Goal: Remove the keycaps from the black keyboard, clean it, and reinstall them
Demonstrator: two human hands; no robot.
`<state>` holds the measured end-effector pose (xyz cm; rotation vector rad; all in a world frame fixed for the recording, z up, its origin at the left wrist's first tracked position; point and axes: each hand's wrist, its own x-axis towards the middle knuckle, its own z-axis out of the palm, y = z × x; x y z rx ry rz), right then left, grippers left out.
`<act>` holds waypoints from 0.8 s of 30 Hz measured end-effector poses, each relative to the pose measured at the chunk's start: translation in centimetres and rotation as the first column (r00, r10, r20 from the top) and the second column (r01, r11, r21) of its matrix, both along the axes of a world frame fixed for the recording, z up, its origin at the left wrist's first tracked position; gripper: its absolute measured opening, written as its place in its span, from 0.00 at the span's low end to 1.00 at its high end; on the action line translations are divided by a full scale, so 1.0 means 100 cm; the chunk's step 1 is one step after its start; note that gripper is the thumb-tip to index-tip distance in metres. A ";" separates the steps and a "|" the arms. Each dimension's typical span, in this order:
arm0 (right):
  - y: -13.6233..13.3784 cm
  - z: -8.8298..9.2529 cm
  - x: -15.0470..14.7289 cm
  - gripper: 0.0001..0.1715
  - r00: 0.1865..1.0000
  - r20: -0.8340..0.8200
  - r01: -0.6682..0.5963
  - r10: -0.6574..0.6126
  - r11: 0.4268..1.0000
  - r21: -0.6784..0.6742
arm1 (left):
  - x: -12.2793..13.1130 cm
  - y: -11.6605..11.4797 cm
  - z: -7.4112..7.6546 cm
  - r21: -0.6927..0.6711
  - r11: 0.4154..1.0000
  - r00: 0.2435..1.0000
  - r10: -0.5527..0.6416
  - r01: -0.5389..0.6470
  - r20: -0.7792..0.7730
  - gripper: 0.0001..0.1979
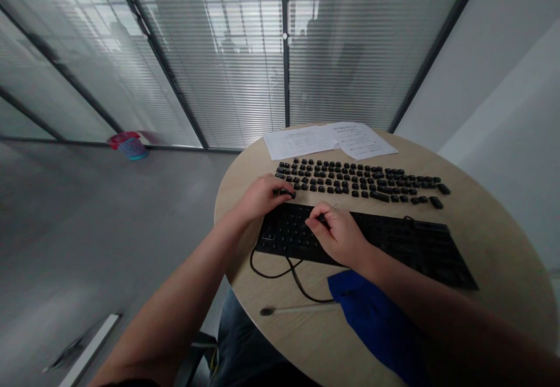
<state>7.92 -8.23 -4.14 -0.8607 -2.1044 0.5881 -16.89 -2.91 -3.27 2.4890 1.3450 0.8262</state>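
Keycaps [379,197] lie in rows on the worktop [481,218] beyond the keyboard [394,235], apparently stripped at its left end, too dark to judge rightward, the left hand [260,196] beside them, grip unclear, the right hand [341,235] pinched closed above it.

The light was dim and grey. Most came from beyond the table [503,247], where pale window patches [236,19] glowed through the blinds [245,83]. A lighter band slanted across the wall [516,83] right of the table; the floor [109,229] left of it lay in soft gloom. On the table, the papers [301,140] showed brightest, their print too soft to read, while the keyboard [406,247] was near black, its detail sunk. The cloth [363,305] at the table's near side darkened into shadow. Wide-angle stretching made the posts [437,48] beyond the table lean outward.
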 end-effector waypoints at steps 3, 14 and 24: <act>0.007 0.008 0.011 0.18 0.998 -0.032 0.055 -0.054 0.997 0.059 | 0.015 0.031 -0.009 0.004 1.000 0.986 0.024 -0.024 -0.166 0.05; 0.027 0.034 0.028 0.20 0.971 -0.144 0.209 -0.193 0.972 0.109 | 0.018 0.039 -0.014 -0.002 0.995 0.942 0.098 -0.105 -0.322 0.05; 0.027 0.027 0.031 0.21 0.966 -0.202 0.175 -0.161 0.983 0.051 | 0.012 0.043 -0.018 0.006 0.994 0.939 0.103 -0.107 -0.329 0.07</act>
